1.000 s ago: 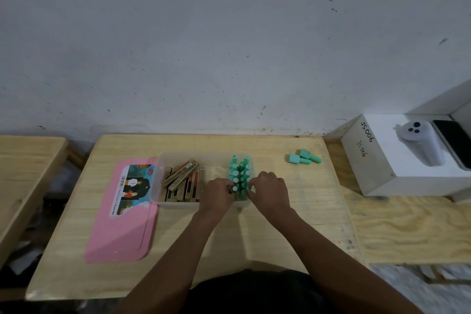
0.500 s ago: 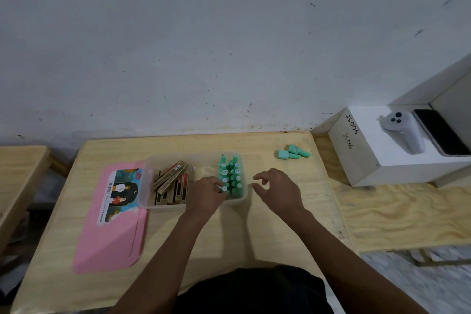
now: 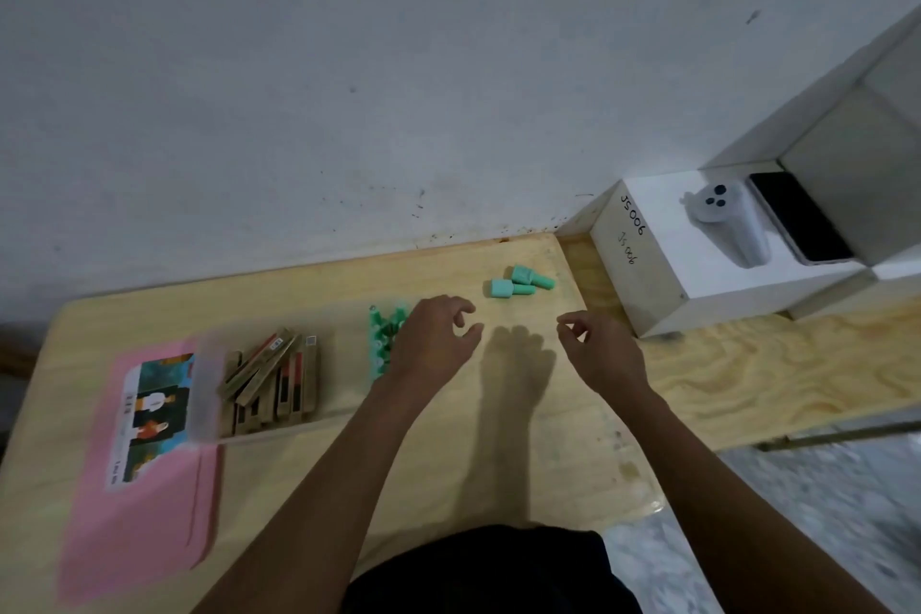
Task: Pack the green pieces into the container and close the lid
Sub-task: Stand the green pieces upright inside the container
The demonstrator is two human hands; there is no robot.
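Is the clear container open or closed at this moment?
Open. The clear container has no lid on it; the pink lid lies flat on the table beside it.

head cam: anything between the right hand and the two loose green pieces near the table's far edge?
Nothing. In the head view, only bare light wooden table separates the empty right hand from the two loose green plastic pieces.

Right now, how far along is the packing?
Done: a cluster of green pieces stands in the clear container, beside the brown sticks. In hand: nothing; left hand and right hand are both empty, fingers loosely curled. Left: two loose green pieces on the table, then the pink lid, lying off the container.
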